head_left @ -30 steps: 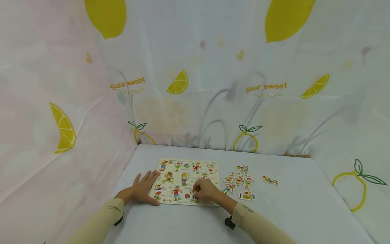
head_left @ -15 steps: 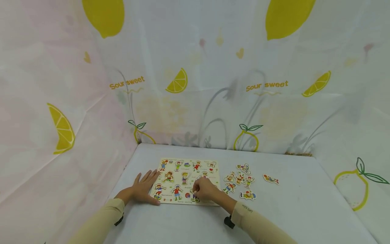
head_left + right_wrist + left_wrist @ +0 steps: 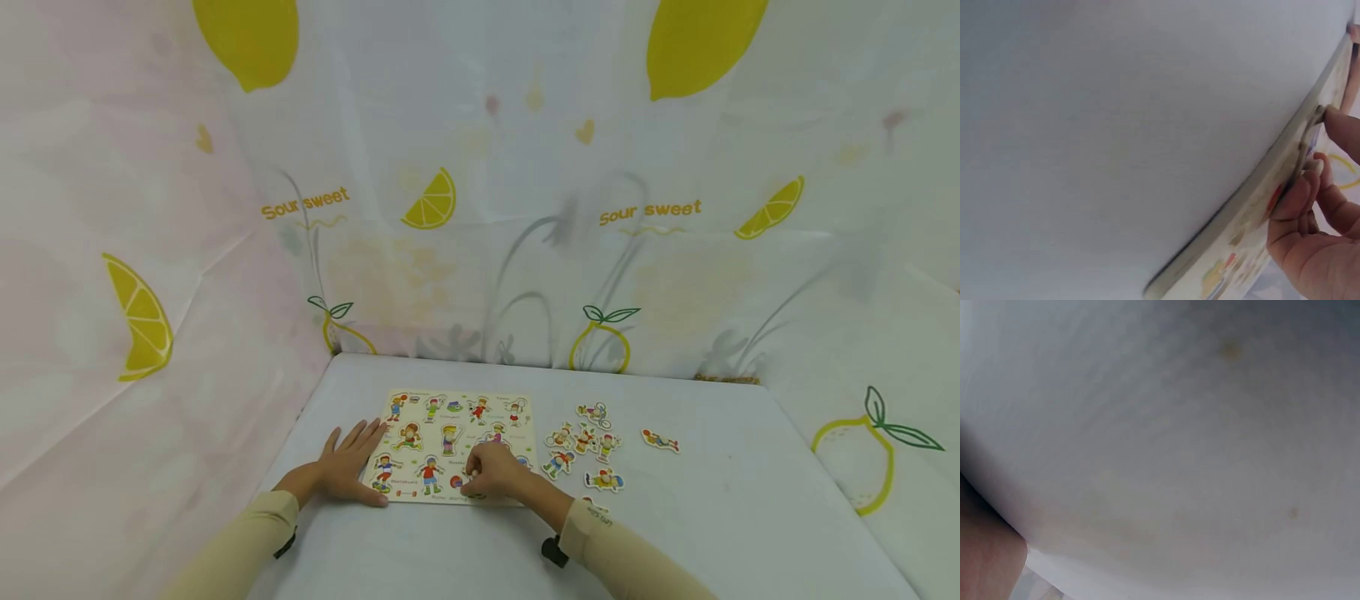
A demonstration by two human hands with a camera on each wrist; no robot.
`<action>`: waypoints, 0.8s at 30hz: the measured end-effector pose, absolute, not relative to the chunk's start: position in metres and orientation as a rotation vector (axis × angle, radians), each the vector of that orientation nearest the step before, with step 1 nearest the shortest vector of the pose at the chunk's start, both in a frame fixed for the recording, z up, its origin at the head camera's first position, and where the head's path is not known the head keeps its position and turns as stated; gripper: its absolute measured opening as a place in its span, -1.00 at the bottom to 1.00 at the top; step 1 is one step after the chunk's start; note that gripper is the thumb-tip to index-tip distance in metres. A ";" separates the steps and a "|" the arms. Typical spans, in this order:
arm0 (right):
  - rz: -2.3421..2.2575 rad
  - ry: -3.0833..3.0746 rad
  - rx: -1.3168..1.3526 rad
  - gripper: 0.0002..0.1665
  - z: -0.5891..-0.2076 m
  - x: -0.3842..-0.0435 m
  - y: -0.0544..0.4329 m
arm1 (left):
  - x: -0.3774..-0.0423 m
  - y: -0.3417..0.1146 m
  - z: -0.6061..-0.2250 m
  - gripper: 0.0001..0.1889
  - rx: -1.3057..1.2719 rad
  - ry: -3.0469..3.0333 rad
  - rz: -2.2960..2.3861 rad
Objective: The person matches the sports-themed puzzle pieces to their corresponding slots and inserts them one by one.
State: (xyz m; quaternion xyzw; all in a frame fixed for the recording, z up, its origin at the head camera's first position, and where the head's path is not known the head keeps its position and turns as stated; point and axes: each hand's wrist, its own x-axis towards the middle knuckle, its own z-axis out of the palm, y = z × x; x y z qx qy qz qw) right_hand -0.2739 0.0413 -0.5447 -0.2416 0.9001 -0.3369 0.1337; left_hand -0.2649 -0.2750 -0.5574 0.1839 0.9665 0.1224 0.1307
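A cream wooden puzzle board (image 3: pixel 417 492) printed with children playing sports lies on the table. My left hand (image 3: pixel 349 468) rests on its left edge with fingers spread. The left wrist view shows mostly white table surface and a bit of skin (image 3: pixel 988 562). Over the board's lower right part, my right hand (image 3: pixel 495 473) pinches a thin puzzle piece (image 3: pixel 1300 153). In the right wrist view, the thumb and fingers (image 3: pixel 1294 203) hold that piece at the board's surface, its face mostly hidden. Other figures, such as a red-shirted child (image 3: pixel 430 475), show on the board.
Right of the board lie several loose figure pieces, among them a cyclist (image 3: pixel 593 413), a blue-capped figure (image 3: pixel 604 479) and a separate one (image 3: pixel 661 441). Another piece (image 3: pixel 595 503) is partly covered by the right sleeve. Printed cloth walls (image 3: pixel 480 275) enclose the white table (image 3: pixel 712 508).
My right hand has shifted slightly left and toward me over the board, and a piece by the right sleeve has come into sight. The left hand stays on the board. The head view has shifted slightly.
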 end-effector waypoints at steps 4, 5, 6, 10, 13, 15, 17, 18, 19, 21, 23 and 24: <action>-0.959 2.602 -0.674 -0.71 -0.544 -0.272 0.039 | -0.265 -0.275 -0.557 0.41 0.522 2.802 0.352; -0.957 2.598 -0.680 -0.72 -0.543 -0.272 0.039 | -0.265 -0.275 -0.557 0.41 0.522 2.804 0.349; -0.961 2.593 -0.691 -0.73 -0.543 -0.272 0.040 | -0.265 -0.275 -0.557 0.41 0.524 2.804 0.351; -0.989 2.579 -0.731 -0.75 -0.546 -0.272 0.044 | -0.266 -0.277 -0.561 0.42 0.521 2.808 0.340; -1.031 2.593 -0.762 -0.74 -0.553 -0.272 0.047 | -0.266 -0.281 -0.569 0.43 0.508 2.819 0.350; -1.043 2.610 -0.778 -0.73 -0.557 -0.272 0.047 | -0.268 -0.285 -0.575 0.45 0.504 2.834 0.335; -1.054 2.628 -0.784 -0.73 -0.558 -0.273 0.048 | -0.272 -0.287 -0.580 0.45 0.513 2.852 0.326; -1.056 2.633 -0.779 -0.72 -0.557 -0.273 0.049 | -0.274 -0.288 -0.581 0.46 0.520 2.855 0.321; -1.057 2.637 -0.774 -0.71 -0.557 -0.274 0.049 | -0.276 -0.288 -0.583 0.46 0.530 2.861 0.320; -1.065 2.628 -0.752 -0.70 -0.555 -0.274 0.050 | -0.277 -0.286 -0.583 0.46 0.542 2.853 0.335; -1.071 2.614 -0.725 -0.68 -0.555 -0.274 0.052 | -0.276 -0.284 -0.581 0.46 0.551 2.838 0.374; -1.072 2.610 -0.718 -0.67 -0.555 -0.273 0.052 | -0.275 -0.283 -0.581 0.46 0.553 2.830 0.384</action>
